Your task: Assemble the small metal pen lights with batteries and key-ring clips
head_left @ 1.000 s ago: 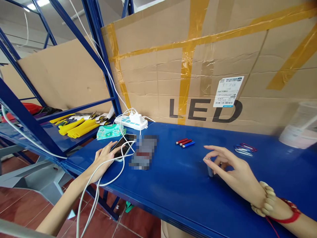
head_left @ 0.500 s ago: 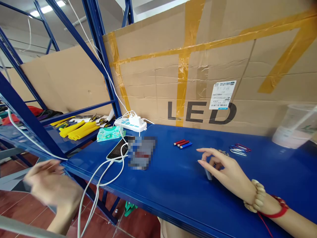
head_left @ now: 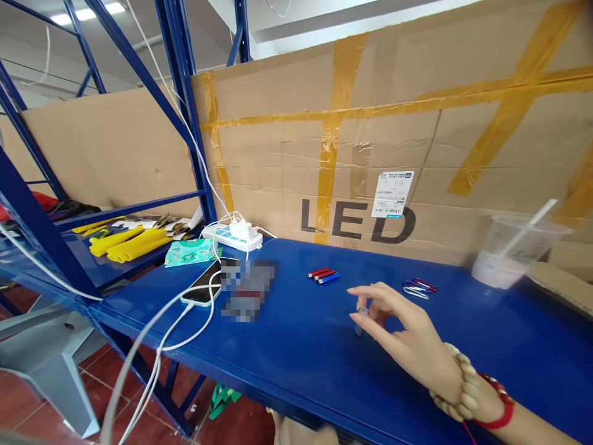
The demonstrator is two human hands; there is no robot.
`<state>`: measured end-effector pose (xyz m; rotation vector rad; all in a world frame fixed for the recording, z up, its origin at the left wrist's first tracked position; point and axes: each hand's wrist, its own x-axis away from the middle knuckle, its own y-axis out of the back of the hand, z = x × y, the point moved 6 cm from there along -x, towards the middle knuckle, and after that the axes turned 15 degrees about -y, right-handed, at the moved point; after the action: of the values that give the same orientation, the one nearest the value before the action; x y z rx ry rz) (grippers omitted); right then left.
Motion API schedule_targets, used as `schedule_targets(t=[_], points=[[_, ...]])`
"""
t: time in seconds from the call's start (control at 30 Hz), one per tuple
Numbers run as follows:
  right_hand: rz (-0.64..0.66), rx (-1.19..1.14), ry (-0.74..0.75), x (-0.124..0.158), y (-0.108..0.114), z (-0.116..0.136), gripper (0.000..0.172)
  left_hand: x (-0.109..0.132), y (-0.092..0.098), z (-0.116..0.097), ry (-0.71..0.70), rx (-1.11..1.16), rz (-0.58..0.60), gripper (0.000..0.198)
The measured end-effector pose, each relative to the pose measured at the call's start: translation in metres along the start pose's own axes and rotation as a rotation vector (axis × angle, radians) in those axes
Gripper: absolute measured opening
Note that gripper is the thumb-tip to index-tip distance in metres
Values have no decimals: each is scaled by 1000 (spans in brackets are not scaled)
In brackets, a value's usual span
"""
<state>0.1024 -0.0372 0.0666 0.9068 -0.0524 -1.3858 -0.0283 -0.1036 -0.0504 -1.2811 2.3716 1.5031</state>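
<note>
My right hand (head_left: 393, 327) hovers over the blue tabletop (head_left: 296, 358), thumb and fingers curled round a small grey cylinder with a shiny metal end (head_left: 360, 327). Its exact kind cannot be made out. Beyond the fingertips lie several slim red and blue cylinders with silver ends (head_left: 324, 275), side by side. Behind the hand rest several red, blue and silver carabiner-like clips (head_left: 419, 287). At the bottom edge, a smeared skin-coloured patch appears to be my left hand (head_left: 330, 436); its fingers cannot be made out.
A phone (head_left: 204, 290) with white cables (head_left: 160, 346) lies left, beside a pixelated item (head_left: 250, 290). Behind are a wipes packet (head_left: 189, 252) and a power strip (head_left: 236, 236). A lidded cup (head_left: 509, 253) stands right, before the cardboard wall (head_left: 278, 161).
My left hand has left the left side, where it was blurred beside the table. The view has swung slightly right. My right hand still holds the grey cylinder, its metal end now showing.
</note>
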Motion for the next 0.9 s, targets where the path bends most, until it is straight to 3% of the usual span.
schedule_targets(t=[0.07, 0.13, 0.17, 0.23, 0.33, 0.4, 0.47, 0.53, 0.63, 0.77, 0.9], points=[[-13, -11, 23, 2, 10, 9, 25, -24, 7, -13, 44, -5, -103, 18], [-7, -21, 23, 2, 18, 13, 25, -44, 28, -18, 194, 1, -261, 30], [6, -29, 17, 2, 21, 13, 25, -55, 34, -20, 233, 55, -280, 37], [50, -33, 7, 3, 24, 12, 24, -80, 37, -26, 206, 223, -198, 37], [124, 16, 13, 3, 23, 7, 22, -113, 29, -28, 82, 461, -57, 7], [152, 65, 20, 3, 24, 1, 23, -128, 20, -23, 21, 544, 28, 14], [143, 108, 20, -1, 30, -8, 26, -138, 15, -11, 36, 528, 97, 17], [98, 154, 7, -7, 41, -21, 28, -144, 16, 4, 125, 487, 115, 32], [30, 272, -15, -17, 61, -44, 28, -151, 30, 23, 204, 406, 55, 47], [117, 447, -45, -23, 68, -73, 28, -157, 45, 45, 239, 275, -55, 56], [234, 511, -62, -18, 52, -89, 32, -157, 40, 63, 267, 269, -37, 55]])
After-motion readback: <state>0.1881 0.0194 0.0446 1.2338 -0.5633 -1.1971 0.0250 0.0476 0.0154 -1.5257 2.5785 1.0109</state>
